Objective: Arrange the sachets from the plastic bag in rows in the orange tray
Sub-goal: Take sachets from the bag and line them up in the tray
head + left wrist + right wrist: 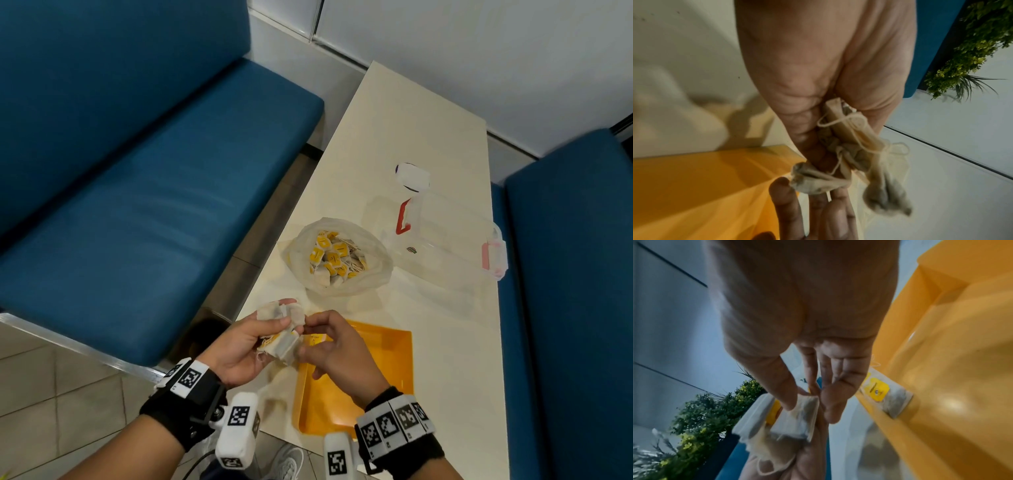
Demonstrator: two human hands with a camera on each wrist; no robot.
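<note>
Both hands met above the tray's (394, 349) far-left corner: left hand (239, 346) clutched a sachet bunch (282, 329), right hand (337, 346) pinched one. Tangled strings could drag extra sachets loose. One sachet (887, 400) lay inside.

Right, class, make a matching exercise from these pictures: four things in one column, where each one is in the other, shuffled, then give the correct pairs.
Things:
1. Bunch of sachets
2. Plastic bag
3. Orange tray
4. Clear box

Places:
A. Far side of the table, right of the bag
B. Held in the left hand
C. Near table edge, under the right hand
D. Middle of the table, open, full of sachets

Pairs: 1-B, 2-D, 3-C, 4-A
</note>
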